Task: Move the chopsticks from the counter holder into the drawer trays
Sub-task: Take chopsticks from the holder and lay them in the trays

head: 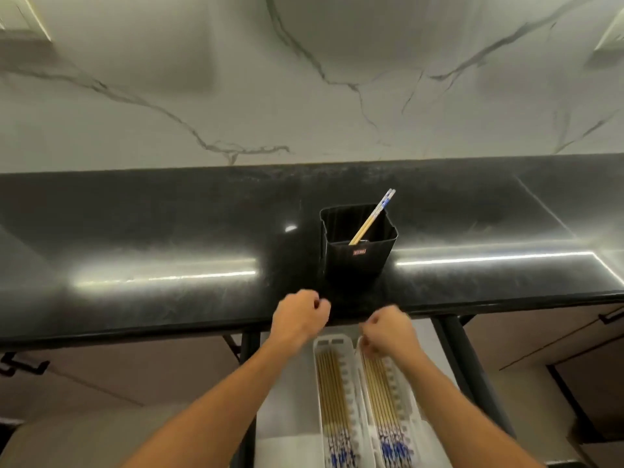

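Observation:
A black square holder [358, 251] stands on the dark counter, with a pair of chopsticks [373, 216] leaning in it, blue-and-white ends up to the right. Below the counter edge an open drawer holds two white trays: the left tray [320, 346] and the right tray [398, 393], each with several chopsticks laid lengthwise. My left hand [299, 319] hovers over the counter's front edge, fingers curled, nothing in it. My right hand [386, 331] is over the far end of the right tray, fingers curled; blur hides whether it grips anything.
The glossy black counter [169, 248] runs the full width, backed by a white marble wall [304, 79]. Brown cabinet fronts with black handles [23, 366] flank the open drawer. A black drawer frame [452, 339] edges the right side.

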